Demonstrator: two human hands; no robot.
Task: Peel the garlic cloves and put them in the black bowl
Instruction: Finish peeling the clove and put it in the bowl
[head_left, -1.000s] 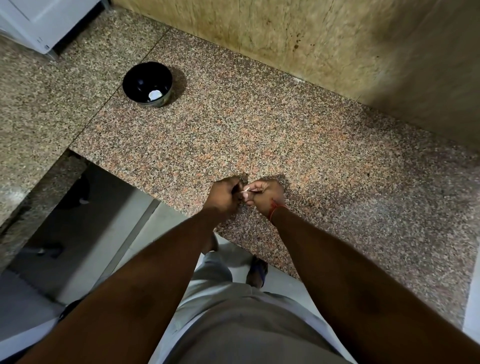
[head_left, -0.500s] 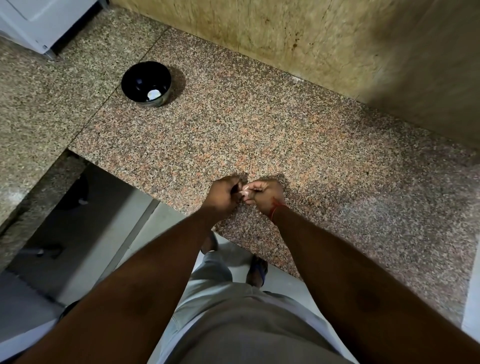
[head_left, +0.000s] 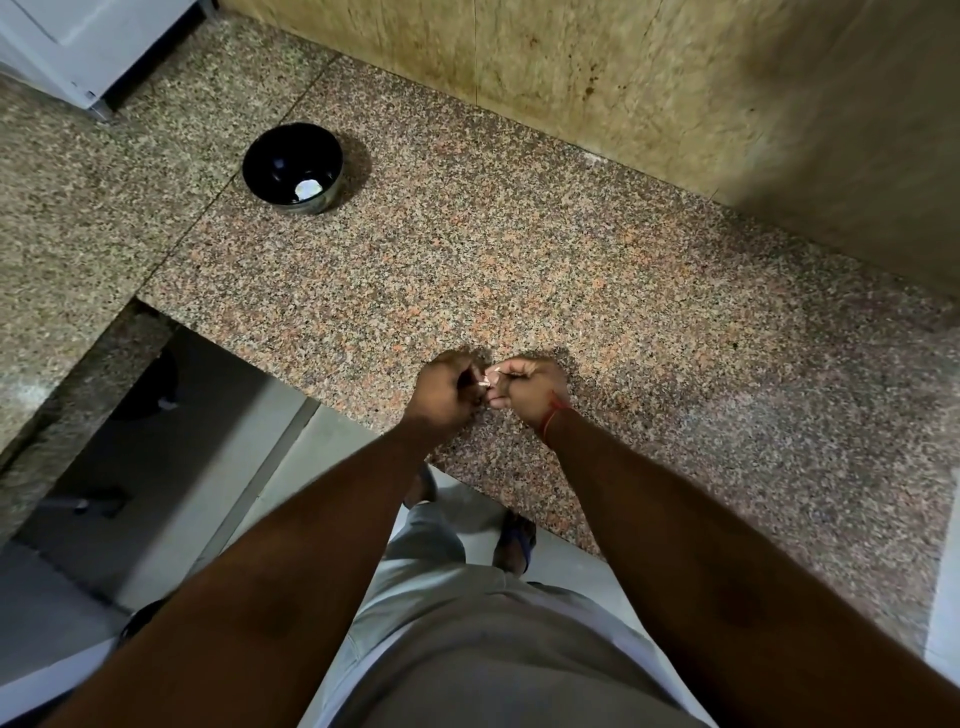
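Over the front edge of the speckled granite counter, my left hand and my right hand meet fingertip to fingertip. Both pinch one small pale garlic clove, of which only a sliver shows between the fingers. A red thread circles my right wrist. The black bowl stands far off at the back left of the counter, well away from both hands. One white peeled clove lies inside it near the front wall.
A tan stone wall rises behind the counter. A white appliance stands at the far left corner. The counter is L-shaped; below its inner edge lie the grey floor and my feet.
Both hands stay together on the clove with only slight finger movement. The bowl and its clove have not moved.
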